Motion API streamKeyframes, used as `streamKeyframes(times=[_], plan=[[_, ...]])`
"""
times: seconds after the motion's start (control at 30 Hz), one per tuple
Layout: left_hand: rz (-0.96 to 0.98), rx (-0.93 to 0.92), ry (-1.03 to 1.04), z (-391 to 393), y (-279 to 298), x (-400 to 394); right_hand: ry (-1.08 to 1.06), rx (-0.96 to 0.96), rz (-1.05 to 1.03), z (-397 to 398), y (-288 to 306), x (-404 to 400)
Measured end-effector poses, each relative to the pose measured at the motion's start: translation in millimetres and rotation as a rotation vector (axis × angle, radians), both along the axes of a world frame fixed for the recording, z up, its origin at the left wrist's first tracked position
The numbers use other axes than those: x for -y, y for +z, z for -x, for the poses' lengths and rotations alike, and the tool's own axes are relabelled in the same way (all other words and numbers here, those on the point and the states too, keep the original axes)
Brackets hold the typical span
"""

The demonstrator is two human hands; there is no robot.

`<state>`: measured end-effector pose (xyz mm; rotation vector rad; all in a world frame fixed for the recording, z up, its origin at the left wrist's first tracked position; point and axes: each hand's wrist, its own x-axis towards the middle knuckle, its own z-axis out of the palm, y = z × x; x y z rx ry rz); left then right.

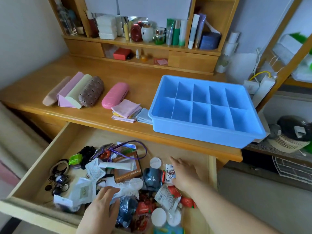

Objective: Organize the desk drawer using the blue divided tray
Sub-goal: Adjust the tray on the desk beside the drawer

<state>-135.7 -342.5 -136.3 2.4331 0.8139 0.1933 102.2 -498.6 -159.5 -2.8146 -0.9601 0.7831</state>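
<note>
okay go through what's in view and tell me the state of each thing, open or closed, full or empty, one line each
Desk drawer: pulled open, cluttered with small items.
Blue divided tray: on the desk, all compartments empty.
Pink glasses case: closed, lying on the desk.
Brown patterned glasses case: closed.
Folded cloths: stacked beside the tray.
White tube: capped, lying in the drawer.
Left hand: open, resting on clutter.
Right hand: open, fingers extended over packets.

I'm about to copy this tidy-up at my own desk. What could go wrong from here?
1. The blue divided tray sits at the desk's right end, its corner seemingly past the edge; a nudge might tip it.
2. Both the left hand and the right hand are in the cluttered drawer; sweeping could scatter the small round lids.
3. The purple cord loops over other items and might drag them.
</note>
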Motion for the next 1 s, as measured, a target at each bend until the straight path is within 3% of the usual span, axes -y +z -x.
streamKeyframes(times=[0.1,0.3,0.47,0.6,0.67,0.77,0.9,1.0], plan=[[-0.007,-0.024,-0.020,2,0,-1,-0.018,0.033,0.025,-1,6,5],[0.007,-0.047,-0.044,2,1,6,-0.228,0.036,-0.312,9,17,46],[0.005,-0.114,-0.310,-43,-11,47,-0.467,-0.245,-0.638,12,41,72],[-0.227,-0.258,-0.615,-88,-26,71,-0.619,-0.523,-0.739,15,50,81],[-0.319,-0.280,-0.663,-100,-32,73,-0.659,-0.533,-0.739,15,52,86],[-0.250,-0.216,-0.553,-101,-37,71,-0.593,-0.494,-0.666,15,48,93],[0.207,-0.023,-0.181,-88,-22,66,-0.600,-0.435,-0.676,18,39,92],[0.387,0.031,0.036,-78,-14,57,-0.591,-0.329,-0.625,18,32,84]])
